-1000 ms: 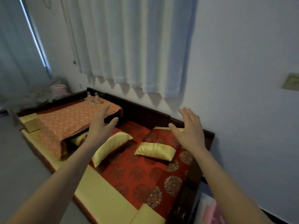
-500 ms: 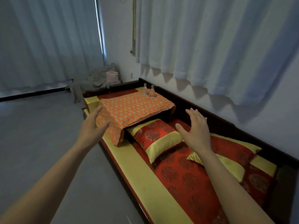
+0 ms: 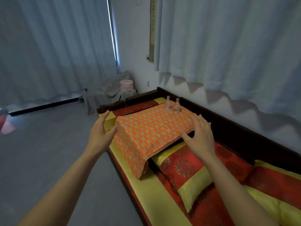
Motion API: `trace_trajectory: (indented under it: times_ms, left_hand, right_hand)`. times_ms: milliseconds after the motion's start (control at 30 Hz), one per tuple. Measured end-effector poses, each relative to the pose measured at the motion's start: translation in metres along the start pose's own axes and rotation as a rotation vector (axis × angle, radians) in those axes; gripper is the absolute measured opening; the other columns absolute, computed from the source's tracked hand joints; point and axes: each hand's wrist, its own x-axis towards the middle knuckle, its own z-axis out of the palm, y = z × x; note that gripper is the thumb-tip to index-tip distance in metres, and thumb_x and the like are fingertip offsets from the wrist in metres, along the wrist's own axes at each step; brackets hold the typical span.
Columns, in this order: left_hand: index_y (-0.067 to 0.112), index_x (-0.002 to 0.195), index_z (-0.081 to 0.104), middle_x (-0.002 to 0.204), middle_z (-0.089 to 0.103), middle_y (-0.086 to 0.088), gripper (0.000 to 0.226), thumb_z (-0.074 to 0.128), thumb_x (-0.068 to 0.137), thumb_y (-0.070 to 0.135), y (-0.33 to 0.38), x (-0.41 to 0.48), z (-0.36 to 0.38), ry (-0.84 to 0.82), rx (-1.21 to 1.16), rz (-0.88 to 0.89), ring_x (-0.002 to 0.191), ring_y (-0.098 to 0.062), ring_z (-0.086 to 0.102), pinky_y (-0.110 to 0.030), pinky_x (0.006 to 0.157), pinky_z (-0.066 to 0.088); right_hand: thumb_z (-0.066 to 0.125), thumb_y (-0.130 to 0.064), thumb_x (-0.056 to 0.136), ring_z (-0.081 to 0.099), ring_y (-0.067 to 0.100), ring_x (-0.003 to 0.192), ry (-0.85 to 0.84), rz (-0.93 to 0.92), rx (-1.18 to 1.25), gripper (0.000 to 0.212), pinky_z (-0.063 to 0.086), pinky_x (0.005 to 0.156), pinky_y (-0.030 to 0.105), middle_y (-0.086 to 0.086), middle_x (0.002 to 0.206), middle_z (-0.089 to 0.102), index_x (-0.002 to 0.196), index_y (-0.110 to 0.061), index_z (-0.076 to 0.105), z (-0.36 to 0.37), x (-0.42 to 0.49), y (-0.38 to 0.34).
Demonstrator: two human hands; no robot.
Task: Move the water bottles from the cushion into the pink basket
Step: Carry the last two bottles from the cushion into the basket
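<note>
Pale curtains (image 3: pixel 57 46) are hanging behind the orange patterned cushion (image 3: pixel 151 128), where two clear water bottles (image 3: pixel 171 104) are standing upright at its far edge. The pink basket (image 3: pixel 126 85) is sitting beyond on grey cloth (image 3: pixel 105 92). I am holding my left hand (image 3: pixel 101 132) and right hand (image 3: pixel 199 136) spread, empty, near the cushion's near end.

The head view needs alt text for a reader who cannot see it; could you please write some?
Two open, empty hands, left hand and right hand, reach toward an orange patterned cushion where two clear water bottles stand upright at the far edge. A pink basket sits beyond on grey draped cloth.
</note>
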Motion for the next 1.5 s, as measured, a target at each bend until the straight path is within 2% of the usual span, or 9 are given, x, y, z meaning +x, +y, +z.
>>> trace_trajectory:
  times_ms: [300, 433, 567, 633, 867, 1000, 1200, 1367, 1500]
  left_hand:
    - [0.015, 0.142, 0.039, 0.148, 0.041, -0.006, 0.061, 0.065, 0.086, 0.014, -0.101, 0.159, 0.006, -0.029, -0.036, -0.046, 0.135, -0.020, 0.038, -0.028, 0.106, 0.029]
    - [0.018, 0.144, 0.037, 0.149, 0.039, -0.006, 0.062, 0.063, 0.088, 0.015, -0.152, 0.249, 0.014, -0.125, -0.073, -0.012, 0.133, -0.025, 0.040, -0.044, 0.108, 0.036]
    - [0.020, 0.143, 0.037, 0.148, 0.041, -0.003, 0.062, 0.064, 0.087, 0.018, -0.194, 0.342, 0.026, -0.213, -0.042, 0.077, 0.135, -0.019, 0.038, -0.029, 0.103, 0.032]
    - [0.019, 0.144, 0.037, 0.148, 0.040, -0.003, 0.062, 0.063, 0.087, 0.019, -0.205, 0.381, 0.039, -0.236, -0.048, 0.082, 0.136, -0.019, 0.037, -0.032, 0.106, 0.032]
    - [0.023, 0.144, 0.035, 0.149, 0.039, -0.002, 0.063, 0.062, 0.088, 0.024, -0.219, 0.483, 0.120, -0.390, -0.118, 0.153, 0.136, -0.018, 0.036, -0.028, 0.104, 0.029]
    - [0.021, 0.144, 0.036, 0.145, 0.044, -0.004, 0.062, 0.062, 0.087, 0.021, -0.220, 0.525, 0.175, -0.480, -0.183, 0.175, 0.132, -0.021, 0.043, -0.042, 0.109, 0.036]
    - [0.023, 0.143, 0.037, 0.144, 0.046, -0.003, 0.062, 0.063, 0.087, 0.023, -0.214, 0.600, 0.263, -0.581, -0.209, 0.233, 0.131, -0.021, 0.043, -0.044, 0.108, 0.037]
    - [0.022, 0.143, 0.037, 0.147, 0.042, -0.001, 0.064, 0.065, 0.086, 0.021, -0.222, 0.631, 0.320, -0.623, -0.226, 0.240, 0.133, -0.016, 0.039, -0.027, 0.104, 0.031]
    - [0.021, 0.143, 0.037, 0.146, 0.042, -0.003, 0.065, 0.066, 0.085, 0.019, -0.225, 0.654, 0.372, -0.684, -0.238, 0.222, 0.133, -0.019, 0.040, -0.028, 0.106, 0.031]
  right_hand:
    - [0.067, -0.044, 0.080, 0.025, 0.023, 0.142, -0.017, 0.035, -0.030, 0.070, 0.021, 0.116, 0.044, 0.006, 0.150, 0.038, 0.140, -0.020, 0.039, 0.125, 0.127, -0.036]
    - [0.070, -0.040, 0.079, 0.027, 0.023, 0.141, 0.050, 0.105, -0.066, 0.070, 0.017, 0.115, 0.039, 0.007, 0.148, 0.040, 0.139, -0.019, 0.041, 0.186, 0.180, -0.050]
    - [0.072, -0.035, 0.077, 0.033, 0.028, 0.137, 0.120, 0.214, -0.082, 0.069, 0.025, 0.114, 0.044, 0.010, 0.143, 0.046, 0.137, -0.015, 0.044, 0.234, 0.219, -0.063]
    - [0.073, -0.033, 0.077, 0.034, 0.029, 0.136, 0.148, 0.245, -0.096, 0.068, 0.024, 0.113, 0.040, 0.011, 0.142, 0.047, 0.136, -0.013, 0.045, 0.247, 0.238, -0.069]
    - [0.074, -0.031, 0.077, 0.034, 0.031, 0.137, 0.201, 0.379, -0.199, 0.066, 0.018, 0.114, 0.037, 0.014, 0.141, 0.048, 0.134, -0.009, 0.047, 0.282, 0.284, -0.048]
    - [0.074, -0.034, 0.077, 0.033, 0.032, 0.138, 0.215, 0.455, -0.251, 0.067, 0.020, 0.113, 0.044, 0.015, 0.141, 0.048, 0.134, -0.010, 0.047, 0.301, 0.309, -0.018]
    - [0.075, -0.033, 0.076, 0.034, 0.034, 0.137, 0.246, 0.539, -0.270, 0.068, 0.018, 0.114, 0.048, 0.018, 0.140, 0.049, 0.134, -0.008, 0.048, 0.329, 0.369, 0.032]
    - [0.075, -0.030, 0.076, 0.032, 0.032, 0.139, 0.229, 0.602, -0.272, 0.067, 0.019, 0.114, 0.048, 0.016, 0.142, 0.047, 0.134, -0.009, 0.048, 0.348, 0.400, 0.061]
    - [0.075, -0.030, 0.076, 0.032, 0.030, 0.140, 0.239, 0.637, -0.250, 0.068, 0.019, 0.114, 0.043, 0.015, 0.141, 0.048, 0.135, -0.009, 0.048, 0.364, 0.432, 0.083]
